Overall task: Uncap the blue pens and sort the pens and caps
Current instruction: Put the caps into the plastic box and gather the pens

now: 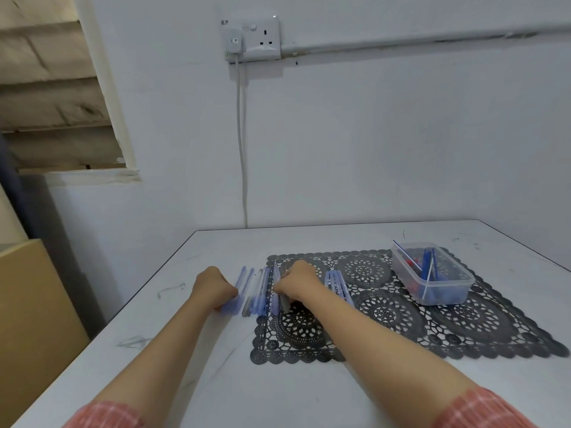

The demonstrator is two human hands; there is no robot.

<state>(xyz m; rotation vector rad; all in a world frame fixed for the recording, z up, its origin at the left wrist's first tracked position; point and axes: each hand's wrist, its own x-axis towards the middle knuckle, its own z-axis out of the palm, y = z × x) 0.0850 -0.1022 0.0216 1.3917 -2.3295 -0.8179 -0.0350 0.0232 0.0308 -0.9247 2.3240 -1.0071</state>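
Both forearms reach forward, hands close together.
The left hand [213, 288] and right hand [298, 281] curl fingers under, knuckles up.

head view | faces forward, downward | table [278, 396] near | wall [370, 134] beyond

Table [309, 396]: smooth white top, matt, grey scuffs. Mat [463, 322]: black openwork lace pattern, looks like matt plastic. Box [448, 293]: clear glossy plastic. Pens [256, 291]: translucent blue plastic barrels. Sleeves [482, 409]: red checked cloth. Socket [265, 38]: glossy white plastic.
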